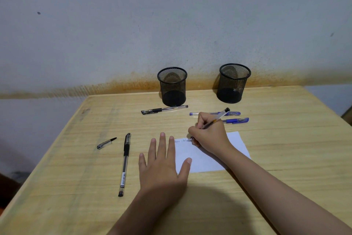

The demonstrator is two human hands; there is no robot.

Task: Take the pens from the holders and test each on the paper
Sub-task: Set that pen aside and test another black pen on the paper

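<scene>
A clear-barrelled pen (219, 118) with a black end cap slants in the right hand (207, 135), whose curled fingers pinch it, its tip on the white paper (236, 143) beside faint scribbles. The left hand (163, 166) lies flat, fingers spread, on the paper's left edge. Two black mesh holders (172, 86) (233, 83) stand behind on the pale wood-grain surface (76, 177).

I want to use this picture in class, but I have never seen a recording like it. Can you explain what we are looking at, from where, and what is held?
No machine here: a camera worn on a person's head looks down at their two bare hands. The left hand lies flat, steadying the paper on a wooden table. The right hand grips a pen and writes. Four more pens and a loose cap lie around, before two mesh holders that look empty.
</scene>
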